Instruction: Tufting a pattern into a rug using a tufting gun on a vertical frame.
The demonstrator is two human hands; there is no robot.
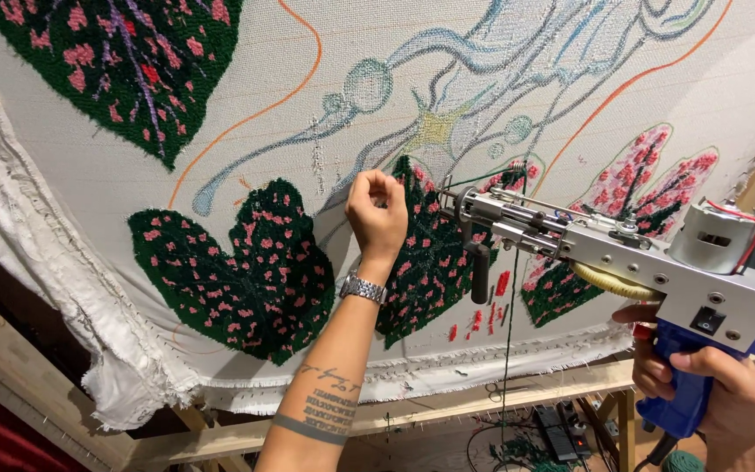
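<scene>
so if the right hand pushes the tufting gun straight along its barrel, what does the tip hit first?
Likely the dark green leaf on the cloth: the gun in the right hand points at it, tip close; contact unclear. The left hand sits just beside that line.

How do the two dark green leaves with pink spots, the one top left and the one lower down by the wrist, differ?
The upper leaf has purple veins and larger pink and red patches and is cut off by the picture's edge. The lower leaf is heart-shaped, shows whole, and carries small pink flecks with faint veins. Both are tufted dark green pile on the pale backing cloth.
</scene>
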